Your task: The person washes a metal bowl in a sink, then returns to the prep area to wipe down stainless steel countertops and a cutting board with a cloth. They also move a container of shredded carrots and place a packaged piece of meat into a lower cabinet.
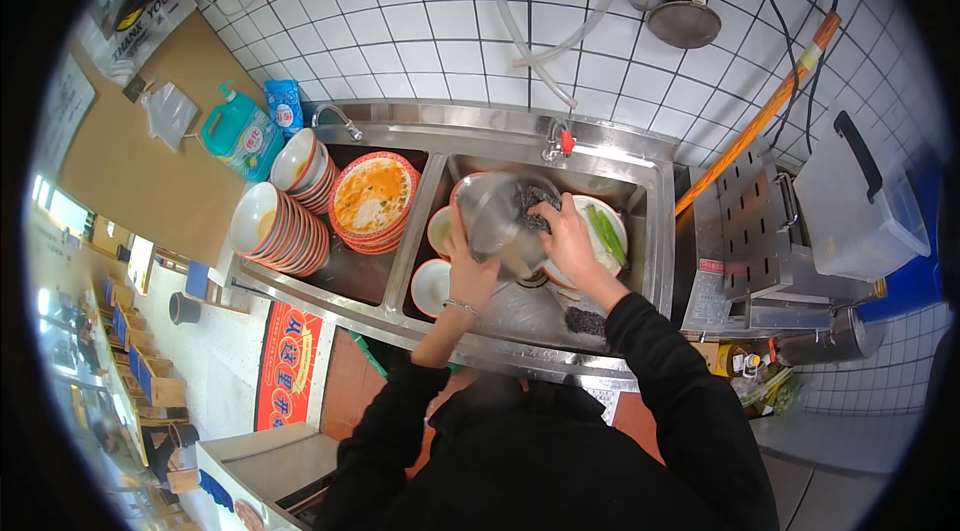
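Over the right basin of a steel sink [517,328], my left hand [471,268] grips the near-left side of a metal bowl [487,212], which is blurred. My right hand [571,242] presses a dark scouring pad [534,202] against the inside of that bowl. Beneath and to the right lies a white plate [611,212] with green vegetable pieces [606,234] on it. Small white bowls [432,286] stand at the basin's left side. A second dark scouring pad [585,321] rests on the basin's near right floor.
The left basin holds stacked bowls [281,231] and stacked plates [375,201] soiled with orange food. A teal pump bottle [241,133] stands at the back left. A red-handled faucet [559,141] rises behind the right basin. An orange pole [757,114] leans at the right.
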`<action>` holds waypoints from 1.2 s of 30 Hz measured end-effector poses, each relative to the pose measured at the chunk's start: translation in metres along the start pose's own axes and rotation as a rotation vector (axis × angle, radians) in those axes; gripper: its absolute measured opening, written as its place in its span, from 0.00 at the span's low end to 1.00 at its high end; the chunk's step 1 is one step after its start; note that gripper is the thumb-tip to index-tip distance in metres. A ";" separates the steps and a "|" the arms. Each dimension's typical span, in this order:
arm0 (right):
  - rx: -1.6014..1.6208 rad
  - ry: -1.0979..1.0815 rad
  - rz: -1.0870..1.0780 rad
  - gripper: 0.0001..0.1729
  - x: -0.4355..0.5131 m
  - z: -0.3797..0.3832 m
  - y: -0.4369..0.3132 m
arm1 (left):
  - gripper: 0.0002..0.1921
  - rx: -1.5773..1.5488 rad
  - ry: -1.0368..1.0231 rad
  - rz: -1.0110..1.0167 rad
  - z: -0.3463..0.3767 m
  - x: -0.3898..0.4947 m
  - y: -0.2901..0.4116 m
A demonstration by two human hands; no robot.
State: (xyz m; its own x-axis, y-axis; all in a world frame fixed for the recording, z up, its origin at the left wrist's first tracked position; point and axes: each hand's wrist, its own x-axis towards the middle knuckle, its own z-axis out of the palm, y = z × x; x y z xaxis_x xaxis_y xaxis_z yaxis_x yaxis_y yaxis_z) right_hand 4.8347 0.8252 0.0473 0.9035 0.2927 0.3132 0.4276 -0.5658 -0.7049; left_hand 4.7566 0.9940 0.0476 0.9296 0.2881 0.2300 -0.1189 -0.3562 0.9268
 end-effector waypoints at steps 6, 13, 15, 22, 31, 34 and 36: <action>0.178 0.038 0.096 0.19 -0.004 0.010 -0.040 | 0.52 -0.308 0.133 0.023 -0.001 0.009 0.025; -0.416 -0.292 -0.793 0.15 0.058 -0.045 -0.018 | 0.52 0.056 -0.319 -0.066 -0.026 0.017 -0.013; -0.347 -0.314 -0.980 0.15 0.065 -0.046 -0.014 | 0.47 0.041 -0.394 -0.067 -0.031 0.026 -0.032; 0.300 0.021 -0.202 0.21 0.038 -0.056 -0.040 | 0.19 -1.052 -0.119 -1.017 -0.034 0.016 -0.100; 0.080 0.045 -0.033 0.23 0.035 -0.041 -0.050 | 0.12 -0.998 -0.178 -1.323 0.030 -0.022 -0.069; 0.221 0.075 -0.083 0.25 0.015 -0.039 -0.052 | 0.12 -1.385 -0.212 -1.374 0.029 -0.021 -0.072; 0.156 0.100 -0.246 0.26 -0.014 -0.026 -0.064 | 0.13 -1.343 0.035 -1.224 0.023 -0.014 -0.078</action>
State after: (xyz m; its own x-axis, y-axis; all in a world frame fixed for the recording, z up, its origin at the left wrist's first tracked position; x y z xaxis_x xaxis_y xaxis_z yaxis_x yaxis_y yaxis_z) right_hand 4.7956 0.8375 0.1049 0.7748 0.3244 0.5426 0.6315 -0.3597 -0.6869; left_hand 4.7606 0.9968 -0.0351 0.6939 -0.1694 -0.6999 0.3642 0.9210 0.1382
